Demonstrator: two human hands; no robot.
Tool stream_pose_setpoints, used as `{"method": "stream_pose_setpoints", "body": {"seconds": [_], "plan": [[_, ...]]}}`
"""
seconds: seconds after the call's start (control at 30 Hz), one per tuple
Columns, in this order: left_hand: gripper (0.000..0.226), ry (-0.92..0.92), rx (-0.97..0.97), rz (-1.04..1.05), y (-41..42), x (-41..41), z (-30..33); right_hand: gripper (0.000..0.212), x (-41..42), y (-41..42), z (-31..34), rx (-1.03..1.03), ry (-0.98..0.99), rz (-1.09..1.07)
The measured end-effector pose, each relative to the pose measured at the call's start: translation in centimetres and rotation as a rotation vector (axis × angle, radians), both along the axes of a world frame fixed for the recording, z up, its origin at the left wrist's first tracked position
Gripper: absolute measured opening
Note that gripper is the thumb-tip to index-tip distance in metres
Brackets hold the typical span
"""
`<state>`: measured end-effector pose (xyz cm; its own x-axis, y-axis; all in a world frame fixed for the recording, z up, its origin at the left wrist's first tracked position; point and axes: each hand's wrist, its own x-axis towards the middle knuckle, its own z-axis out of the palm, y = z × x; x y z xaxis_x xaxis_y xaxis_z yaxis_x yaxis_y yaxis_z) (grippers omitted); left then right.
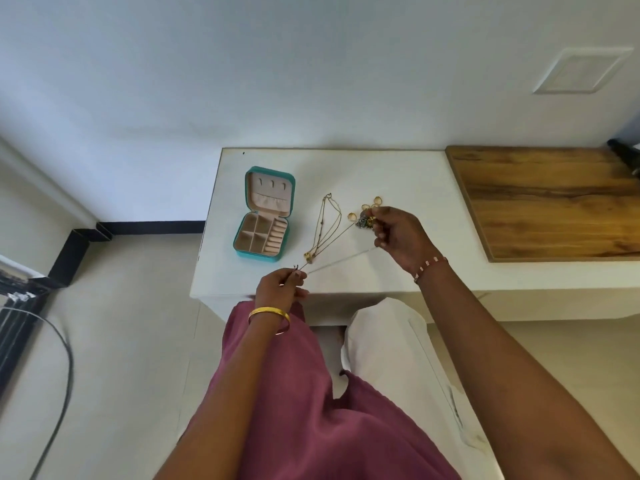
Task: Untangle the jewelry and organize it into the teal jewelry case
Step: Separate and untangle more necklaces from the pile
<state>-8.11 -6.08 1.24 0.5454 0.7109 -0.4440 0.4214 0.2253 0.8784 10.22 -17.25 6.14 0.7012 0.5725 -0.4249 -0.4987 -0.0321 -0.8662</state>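
Both hands, left hand [280, 284] at the table [398, 174] edge, right hand [398, 237], pinch tangled chains [327, 230] (teal case [265, 214] open).

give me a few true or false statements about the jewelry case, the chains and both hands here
1. The square teal jewelry case lies open on the white table. True.
2. The left hand rests empty on the table. False: it pinches the thin chain ends.
3. The right hand holds a tangled cluster of gold jewelry. True.
4. A gold chain necklace already sits inside the case. False: it lies on the table beside the case.
5. The brown wooden board lies left of the case. False: right.
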Motion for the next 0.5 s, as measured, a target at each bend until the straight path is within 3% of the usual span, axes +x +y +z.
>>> {"method": "stream_pose_setpoints", "body": {"seconds": [0.2, 0.33, 0.5], "plan": [[0.026, -0.022, -0.015, 0.078, 0.1, 1.2, -1.4, 0.016, 1.9, 2.6, -2.0, 0.043, 0.091, 0.037], [0.024, -0.107, -0.191, 0.223, 0.7, 2.5, -2.1, 0.013, 4.1, 4.3, -3.1, -0.128, -0.064, 0.154], [0.022, -0.049, -0.093, 0.261, 1.4, 4.1, -3.9, 0.016, 7.5, 6.4, -3.9, -0.265, -0.299, 0.204]]}}
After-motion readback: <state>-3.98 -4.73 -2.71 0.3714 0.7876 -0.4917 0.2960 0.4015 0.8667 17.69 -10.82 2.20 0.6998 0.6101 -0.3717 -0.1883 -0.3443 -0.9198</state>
